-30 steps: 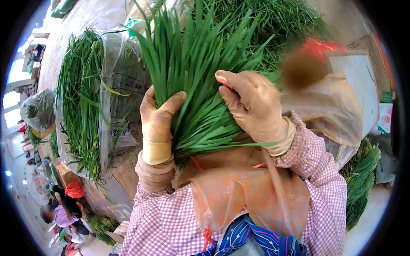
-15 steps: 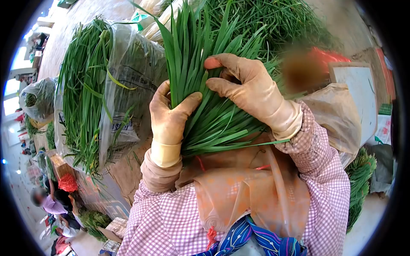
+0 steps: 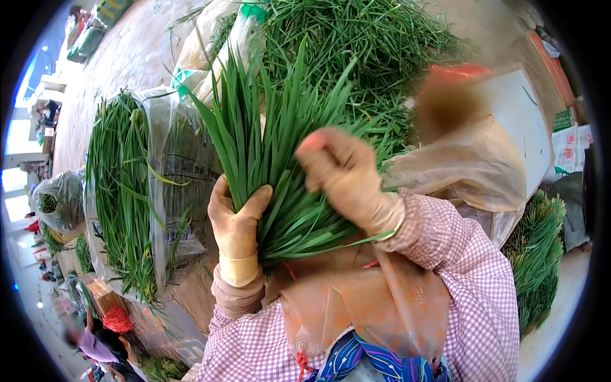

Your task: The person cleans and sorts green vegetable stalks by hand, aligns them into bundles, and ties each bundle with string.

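Observation:
My left hand (image 3: 234, 223), in a stained pale glove, is closed around a bunch of garlic chives (image 3: 251, 143), thumb across the front. The long flat leaves fan upward from the grip and also spread to the lower right. Over the right side of the bunch is my right hand (image 3: 344, 178), gloved too, with a reddish patch at one fingertip. Its fingers look bent but are smeared by motion, so whether they hold a leaf cannot be made out. One long leaf reaches to the right cuff.
A large heap of chives (image 3: 356, 51) lies beyond my hands. To the left, more chives (image 3: 121, 191) stand in a clear plastic bag (image 3: 191, 172). On the right are a white board (image 3: 525, 121), crumpled plastic (image 3: 464, 162) and another green bundle (image 3: 538, 254). A person (image 3: 95, 344) is at far left.
My right hand has pulled back from the leaves near the left thumb and is now blurred. The bunch and my left hand sit slightly lower and further left in view.

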`<state>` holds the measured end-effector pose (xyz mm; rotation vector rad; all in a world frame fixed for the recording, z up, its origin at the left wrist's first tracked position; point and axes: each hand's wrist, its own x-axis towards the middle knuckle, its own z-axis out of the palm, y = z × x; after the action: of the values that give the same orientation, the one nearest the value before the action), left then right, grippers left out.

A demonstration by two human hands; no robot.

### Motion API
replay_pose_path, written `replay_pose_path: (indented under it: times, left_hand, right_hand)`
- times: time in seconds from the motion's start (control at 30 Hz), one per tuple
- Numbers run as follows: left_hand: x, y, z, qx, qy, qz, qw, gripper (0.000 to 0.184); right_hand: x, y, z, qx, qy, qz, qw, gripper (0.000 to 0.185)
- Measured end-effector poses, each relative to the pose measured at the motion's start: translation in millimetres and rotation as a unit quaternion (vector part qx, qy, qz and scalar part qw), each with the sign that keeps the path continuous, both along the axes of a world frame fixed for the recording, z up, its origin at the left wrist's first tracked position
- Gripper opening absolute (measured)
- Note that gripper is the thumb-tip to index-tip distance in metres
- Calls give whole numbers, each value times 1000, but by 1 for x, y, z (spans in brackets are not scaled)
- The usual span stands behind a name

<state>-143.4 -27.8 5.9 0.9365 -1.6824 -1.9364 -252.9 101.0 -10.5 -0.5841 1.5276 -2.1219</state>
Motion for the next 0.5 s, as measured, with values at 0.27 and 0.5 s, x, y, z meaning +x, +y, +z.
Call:
replay_pose_path:
  times: [0.27,0.5]
  left_hand:
    - [8,1,1,1,-6,40,999,34]
    - [11,5,-1,-5,34,53,998,32]
  right_hand:
    - [-41,50,9,36,23,-76,996,6]
    - [-20,73,46,143,572,25,807,47]
